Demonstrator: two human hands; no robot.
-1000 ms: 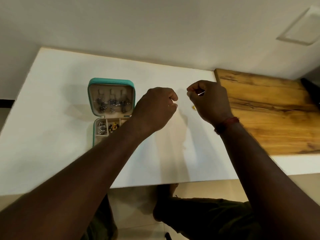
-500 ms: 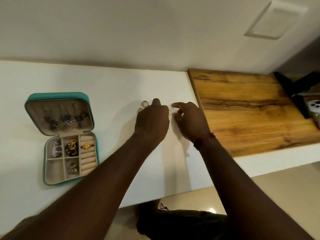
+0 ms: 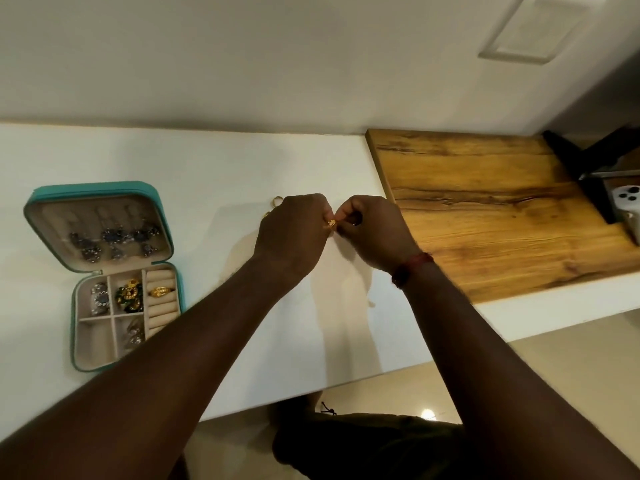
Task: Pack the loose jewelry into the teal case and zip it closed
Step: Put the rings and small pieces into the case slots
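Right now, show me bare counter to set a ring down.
Bare: white counter between teal case and left hand, the strip along the wall, the patch between the forearms. Crowded: loose rings by the left hand, which pinches a gold ring with the right hand.

**Bright metal, matt surroundings**

The teal case [image 3: 97, 188] has a smooth, leather-like shell and a soft, matt beige lining. The gold ring [image 3: 161, 291] in its padded rolls and the small gold piece [image 3: 331, 223] pinched between the left hand [image 3: 294, 233] and right hand [image 3: 374, 233] shine like polished yellow metal. The bench [image 3: 207, 161] is smooth, matt white. The board [image 3: 485, 220] is satin, dark-grained wood. The floor [image 3: 606, 358] looks glossy.
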